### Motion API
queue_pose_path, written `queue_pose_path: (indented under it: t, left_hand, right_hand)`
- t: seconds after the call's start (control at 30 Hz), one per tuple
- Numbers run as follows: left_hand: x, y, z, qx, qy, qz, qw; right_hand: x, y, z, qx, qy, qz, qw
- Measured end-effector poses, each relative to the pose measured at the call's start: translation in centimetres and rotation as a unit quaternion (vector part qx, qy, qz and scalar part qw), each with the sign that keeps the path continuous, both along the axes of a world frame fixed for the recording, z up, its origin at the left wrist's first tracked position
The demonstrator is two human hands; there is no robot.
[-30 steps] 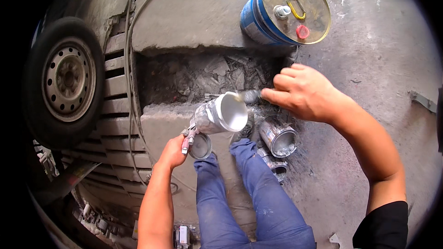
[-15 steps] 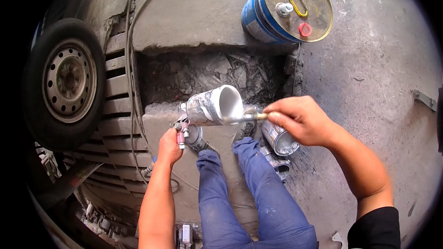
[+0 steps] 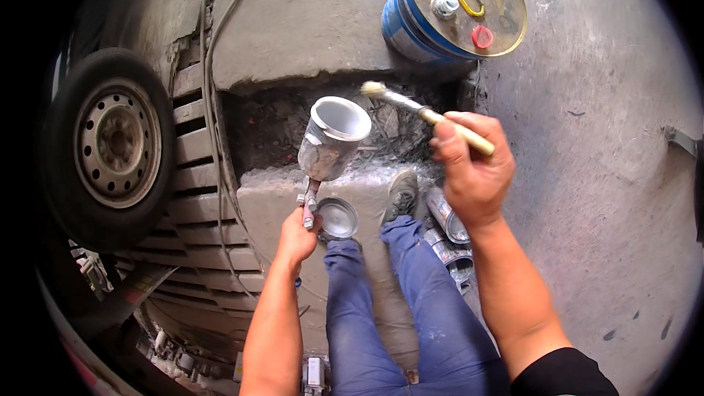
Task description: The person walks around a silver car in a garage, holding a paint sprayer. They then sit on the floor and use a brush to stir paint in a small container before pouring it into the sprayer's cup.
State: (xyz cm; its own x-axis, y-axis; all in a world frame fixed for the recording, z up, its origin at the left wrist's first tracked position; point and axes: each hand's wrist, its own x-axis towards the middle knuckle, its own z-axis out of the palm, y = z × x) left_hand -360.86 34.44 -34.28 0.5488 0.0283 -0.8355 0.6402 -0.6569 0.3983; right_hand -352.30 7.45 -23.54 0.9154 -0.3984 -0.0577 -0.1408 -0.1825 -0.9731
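Observation:
My left hand is closed around the handle of a paint spray gun. On top of the gun sits a paint-smeared cup, uncovered and tilted a little, its pale inside showing. My right hand grips the wooden handle of a paint brush. The brush's pale bristles point up and left, above and to the right of the cup's rim, not touching it. Below the gun, by my left foot, lies a round grey lid.
A debris-filled pit lies ahead of my shoes. Beyond it stands a blue drum with a yellow handle. Paint-stained cans lie beside my right foot. At the left are a wheel, floor slats and a hose.
The cup has swung from leaning right to nearly upright. The brush has come out of the cup and risen, its bristles now pointing up and left.

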Motion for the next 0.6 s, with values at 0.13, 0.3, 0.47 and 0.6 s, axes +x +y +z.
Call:
queue_pose_path:
  t: [0.13,0.3,0.47,0.6]
  left_hand:
    - [-1.0,-0.1,-0.4,-0.019,0.025,0.032,0.999]
    - [-0.4,-0.1,0.4,-0.061,0.094,0.080,0.990]
    - [0.7,0.5,1.3,-0.092,0.136,0.100,0.981]
    - [1.6,0.5,2.2,-0.104,0.176,0.091,0.975]
  right_hand:
    - [-0.5,2.2,-0.1,-0.114,-0.116,0.155,0.974]
    - [-2.0,-0.9,-1.4,-0.145,-0.011,0.098,0.984]
    - [0.1,2.7,0.1,-0.074,-0.084,0.159,0.981]
    - [-0.5,-0.4,-1.1,-0.047,0.043,0.087,0.994]
